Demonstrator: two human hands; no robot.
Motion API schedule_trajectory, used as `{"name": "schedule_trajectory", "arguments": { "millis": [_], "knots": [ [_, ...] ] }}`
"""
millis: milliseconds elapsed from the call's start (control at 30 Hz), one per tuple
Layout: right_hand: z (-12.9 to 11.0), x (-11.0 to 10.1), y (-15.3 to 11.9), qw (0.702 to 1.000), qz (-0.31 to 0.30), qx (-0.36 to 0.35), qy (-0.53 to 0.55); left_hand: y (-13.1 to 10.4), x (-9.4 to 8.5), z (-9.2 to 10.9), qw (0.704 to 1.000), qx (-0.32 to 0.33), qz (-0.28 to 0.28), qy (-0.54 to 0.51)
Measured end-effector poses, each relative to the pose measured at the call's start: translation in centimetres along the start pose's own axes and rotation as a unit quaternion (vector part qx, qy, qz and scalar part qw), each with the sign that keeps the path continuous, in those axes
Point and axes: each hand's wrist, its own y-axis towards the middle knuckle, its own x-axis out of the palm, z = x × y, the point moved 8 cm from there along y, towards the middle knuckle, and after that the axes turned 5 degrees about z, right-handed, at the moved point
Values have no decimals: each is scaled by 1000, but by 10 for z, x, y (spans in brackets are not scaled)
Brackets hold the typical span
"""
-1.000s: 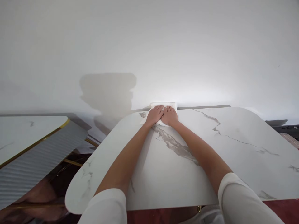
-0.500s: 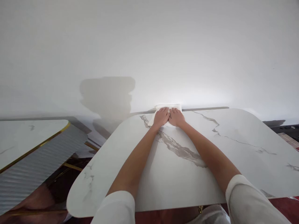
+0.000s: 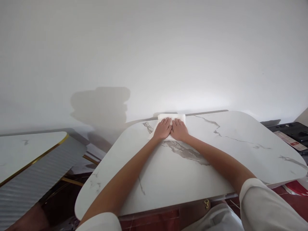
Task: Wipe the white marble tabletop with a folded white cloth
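A white cloth (image 3: 172, 116) lies on the marble-patterned tabletop (image 3: 168, 179) near its far edge, close to the wall. My left hand (image 3: 163, 129) rests flat on the cloth with its fingers stretched forward. Right beside it, my right hand (image 3: 178, 129) also presses down on the cloth, palm down and fingers extended. The two hands almost touch at the thumbs. Both arms reach out straight across the white top with its grey-brown veins. Part of the cloth is hidden beneath the hands.
A pale wall (image 3: 183, 57) rises behind the tabletop. To the left stands another marble-topped table (image 3: 29, 150) with gold trim and a ribbed grey side. A black appliance (image 3: 292, 128) and a pinkish striped panel (image 3: 290, 140) are at the right. The floor (image 3: 154, 221) is dark red.
Both hands and the cloth have drawn back slightly from the wall edge, toward me. The camera view has shifted, showing more of the tabletop's right end.
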Motion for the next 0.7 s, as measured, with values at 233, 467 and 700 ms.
{"name": "schedule_trajectory", "arguments": {
  "millis": [233, 467, 700],
  "knots": [
    [-25, -16, -51, 999, 6, 20, 26, -53, -23, 23, 999, 23, -4, -23],
    [-54, -37, -107, 998, 38, -13, 40, -106, -52, 51, 1000, -1, -14, -11],
    [-93, -52, -172, 994, 27, -91, 46, -180, -87, 82, 999, -25, -20, 24]
  ]
}}
